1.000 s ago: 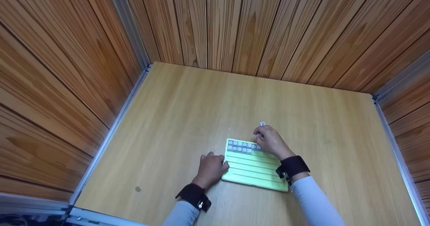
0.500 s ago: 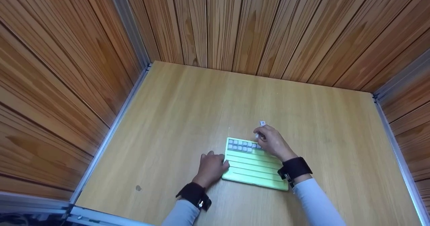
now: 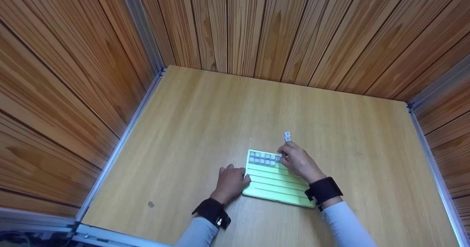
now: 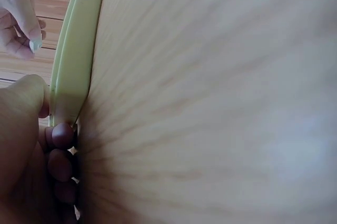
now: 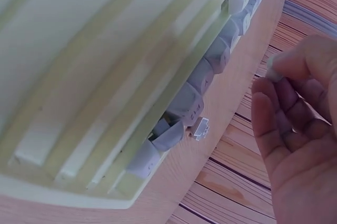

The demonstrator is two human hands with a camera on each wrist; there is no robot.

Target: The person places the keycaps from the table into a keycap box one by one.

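Observation:
A light green ridged tray [image 3: 279, 184] lies on the table, with rows of pale grey keycaps [image 3: 262, 159] along its far left part. My left hand [image 3: 229, 182] grips the tray's left edge, thumb over the rim and fingertips against the side [image 4: 63, 135]. Above the far edge, my right hand [image 3: 299, 162] pinches a small pale keycap [image 4: 35, 44] between thumb and fingers. In the right wrist view this keycap [image 5: 273, 71] is mostly covered by the fingertips. Some keycaps [image 5: 192, 105] in the far row carry printed letters, and one [image 5: 168, 133] sits tilted. The right hand covers the tray's far right part in the head view.
Small white pieces [image 3: 287, 136] lie on the table just beyond the right hand. A dark spot [image 3: 151, 204] marks the wooden table [image 3: 205, 111] at left. Wood-panelled walls [image 3: 242, 26] with metal edge rails [image 3: 121, 144] enclose the table.
My right hand has moved slightly toward the tray and down, uncovering more of the white pieces behind it, with the keycap still pinched. The left hand and tray stay put.

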